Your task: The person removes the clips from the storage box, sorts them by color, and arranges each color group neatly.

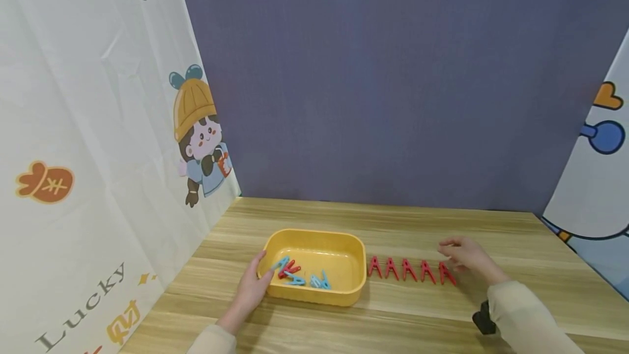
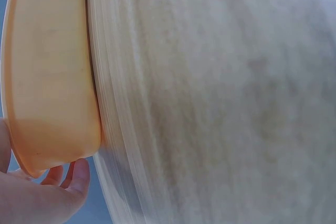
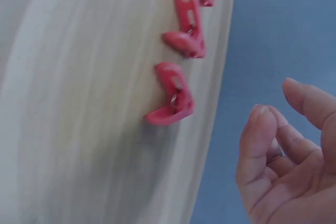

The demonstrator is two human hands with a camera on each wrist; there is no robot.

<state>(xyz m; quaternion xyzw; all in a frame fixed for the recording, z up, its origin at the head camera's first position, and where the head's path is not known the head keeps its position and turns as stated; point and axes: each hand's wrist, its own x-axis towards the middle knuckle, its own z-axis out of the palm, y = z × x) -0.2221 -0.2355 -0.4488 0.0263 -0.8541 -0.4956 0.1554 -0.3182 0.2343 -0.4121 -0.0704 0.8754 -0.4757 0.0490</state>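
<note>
My right hand (image 1: 468, 257) nearer end clip (image 1: 443, 270); clip just nearside of fingertips, long axis pointing away. Right fingers loose, empty; left hand (image 1: 251, 287) grips tray (image 1: 321, 295).

Left fingers (image 2: 79, 178), bent, right fingers (image 3: 256, 141), half-curled

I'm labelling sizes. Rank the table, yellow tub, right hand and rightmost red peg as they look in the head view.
Largest to smallest:
table
yellow tub
right hand
rightmost red peg
</note>
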